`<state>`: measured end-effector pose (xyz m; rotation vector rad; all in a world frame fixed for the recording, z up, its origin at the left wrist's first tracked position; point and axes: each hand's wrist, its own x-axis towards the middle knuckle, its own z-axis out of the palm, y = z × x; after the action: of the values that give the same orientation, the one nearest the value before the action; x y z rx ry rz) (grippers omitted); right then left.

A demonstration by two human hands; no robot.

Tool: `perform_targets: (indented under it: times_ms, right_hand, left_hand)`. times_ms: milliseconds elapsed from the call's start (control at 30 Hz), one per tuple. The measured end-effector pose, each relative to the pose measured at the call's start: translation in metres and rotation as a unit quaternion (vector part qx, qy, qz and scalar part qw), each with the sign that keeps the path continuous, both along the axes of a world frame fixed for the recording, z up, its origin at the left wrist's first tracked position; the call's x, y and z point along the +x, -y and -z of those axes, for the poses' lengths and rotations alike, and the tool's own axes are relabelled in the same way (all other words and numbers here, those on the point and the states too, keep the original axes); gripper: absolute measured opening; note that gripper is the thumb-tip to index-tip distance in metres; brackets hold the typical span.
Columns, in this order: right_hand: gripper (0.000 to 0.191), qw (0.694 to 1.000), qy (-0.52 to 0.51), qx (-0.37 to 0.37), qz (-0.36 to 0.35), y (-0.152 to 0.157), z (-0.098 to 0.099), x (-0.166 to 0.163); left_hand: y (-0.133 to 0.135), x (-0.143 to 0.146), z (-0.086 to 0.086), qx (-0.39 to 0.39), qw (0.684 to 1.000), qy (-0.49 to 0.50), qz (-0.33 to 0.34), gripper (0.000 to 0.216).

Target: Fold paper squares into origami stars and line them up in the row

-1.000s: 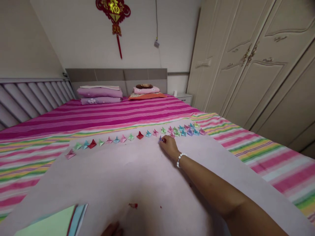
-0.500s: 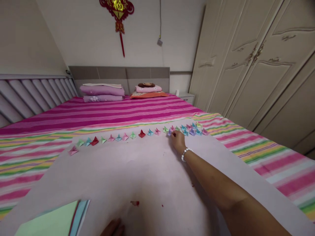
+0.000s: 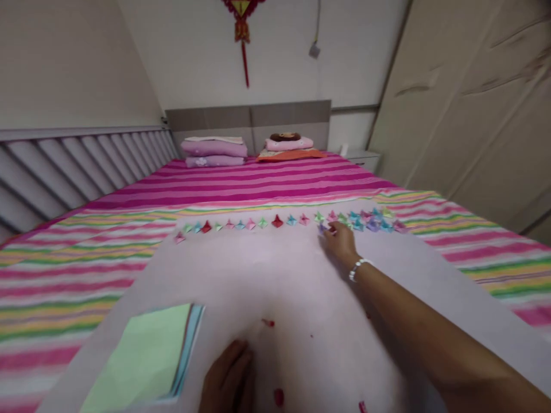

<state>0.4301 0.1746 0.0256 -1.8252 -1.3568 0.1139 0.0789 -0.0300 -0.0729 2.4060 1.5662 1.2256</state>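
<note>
My right hand [image 3: 342, 242] is stretched to the far edge of a pale board, its thumb and finger closed on a small purple origami piece [image 3: 322, 229]. Just behind and right of it, more small pointed paper pieces crowd together, a blue one [image 3: 358, 222] and a purple one [image 3: 373, 224] among them. A long row of others runs left, with a red one [image 3: 278, 221] near its middle. My left hand [image 3: 230, 376] rests near the board's front, fingers lying side by side, with nothing visible in them. Beside it lies a stack of coloured paper sheets [image 3: 148, 347], light green on top.
The pale board [image 3: 275, 275] lies on a striped bedspread [image 3: 99, 275]. Small red scraps [image 3: 269, 323] are scattered on it. Folded bedding [image 3: 214, 150] sits by the headboard [image 3: 206, 123]. A wardrobe [image 3: 456, 103] stands to the right.
The view has turned left and down, so more of my left hand and the paper stack shows. My right hand stays at the row with the purple origami piece.
</note>
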Motion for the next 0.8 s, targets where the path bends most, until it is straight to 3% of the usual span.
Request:
perform_targets:
  times_ms: [167, 333, 433, 533, 800]
  right_hand:
    - [0.017, 0.995, -0.041, 0.02, -0.09, 0.057, -0.005, -0.034]
    - [0.018, 0.971, -0.082, 0.01, -0.226, 0.147, 0.014, -0.089]
    - [0.015, 0.957, -0.084, 0.014, -0.278, 0.189, 0.029, -0.117]
    - [0.013, 0.955, -0.094, 0.033, -0.279, 0.214, 0.04, -0.137]
    - [0.013, 0.963, -0.095, 0.048, -0.246, 0.228, 0.055, -0.157]
  left_hand:
    - [0.011, -0.019, -0.041, -0.023, 0.999, -0.01, -0.038, 0.029]
    - [0.004, -0.066, -0.069, -0.017, 0.989, 0.05, -0.14, 0.028]
    - [0.001, -0.091, -0.071, -0.064, 0.983, 0.074, -0.153, 0.032]
    - [0.001, -0.105, -0.066, -0.112, 0.98, 0.07, -0.151, 0.041]
    - [-0.005, -0.11, -0.049, -0.15, 0.972, 0.111, -0.145, 0.051]
